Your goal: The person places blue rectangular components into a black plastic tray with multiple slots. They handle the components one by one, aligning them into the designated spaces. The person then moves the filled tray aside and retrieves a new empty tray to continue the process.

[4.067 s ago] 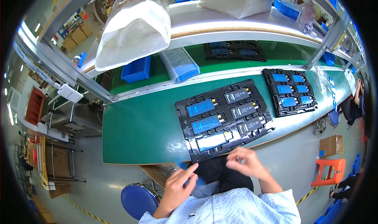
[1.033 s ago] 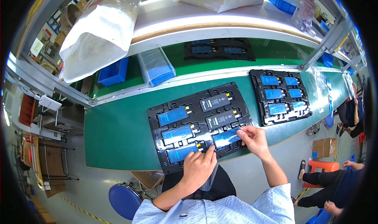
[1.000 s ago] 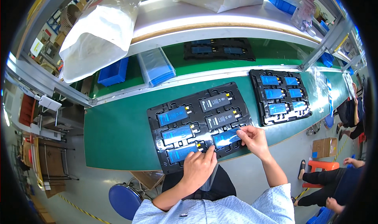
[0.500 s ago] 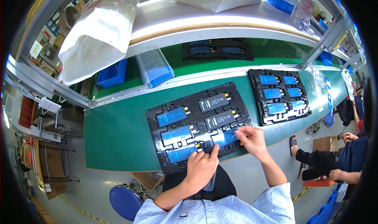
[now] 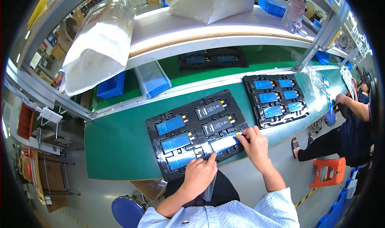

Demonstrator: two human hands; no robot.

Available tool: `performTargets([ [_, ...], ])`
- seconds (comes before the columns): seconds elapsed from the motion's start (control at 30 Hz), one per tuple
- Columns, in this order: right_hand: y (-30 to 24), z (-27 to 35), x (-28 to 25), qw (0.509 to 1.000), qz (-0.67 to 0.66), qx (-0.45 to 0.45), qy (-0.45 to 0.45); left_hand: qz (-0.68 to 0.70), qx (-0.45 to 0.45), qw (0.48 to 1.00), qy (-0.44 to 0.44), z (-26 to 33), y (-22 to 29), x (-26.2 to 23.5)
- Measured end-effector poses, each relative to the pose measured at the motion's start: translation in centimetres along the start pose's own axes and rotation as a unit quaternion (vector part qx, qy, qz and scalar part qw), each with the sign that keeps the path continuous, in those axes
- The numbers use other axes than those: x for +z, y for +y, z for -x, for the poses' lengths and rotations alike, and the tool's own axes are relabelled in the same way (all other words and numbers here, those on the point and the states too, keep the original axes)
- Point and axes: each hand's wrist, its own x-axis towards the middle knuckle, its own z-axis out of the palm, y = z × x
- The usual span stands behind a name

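A black plastic tray [image 5: 194,135] lies on the green bench in front of me, holding flat batteries in moulded pockets. Two dark-faced batteries, an upper one [image 5: 210,109] and a middle one [image 5: 217,126], sit in its right column; the others look blue on top. At the near-right battery [image 5: 224,143], glare whitens the blue film. My left hand [image 5: 200,172] rests its outstretched index finger on that battery's left end, other fingers loosely curled. Thumb and index finger of my right hand [image 5: 255,147] pinch at the film's right end, by the connector; the fingertips partly hide the grip.
A second black tray [image 5: 256,117] of blue-topped batteries lies to the right, and another tray [image 5: 240,59] is beneath the shelf [image 5: 224,39]. Clear plastic sleeves [image 5: 152,79] and a blue bin [image 5: 111,86] stand behind. A co-worker [image 5: 353,127] is at the far right, near an orange stool [image 5: 328,172].
My view has shifted slightly. Both hands stay at the same battery, whose top now reflects more light. The co-worker at right has risen and reached towards the bench, uncovering the orange stool.
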Motion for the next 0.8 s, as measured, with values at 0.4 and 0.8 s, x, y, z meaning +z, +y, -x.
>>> performTargets([
  [0.4,-0.9,5.0,-1.5,0.830,-0.467,0.073,-0.298,0.415,-0.009,0.905,0.095,2.2,1.4,-3.0],
  [0.8,-2.8,4.7,-3.5,0.932,-0.301,-0.137,-0.151,0.519,-0.121,0.844,0.054,3.3,0.3,-1.9],
])
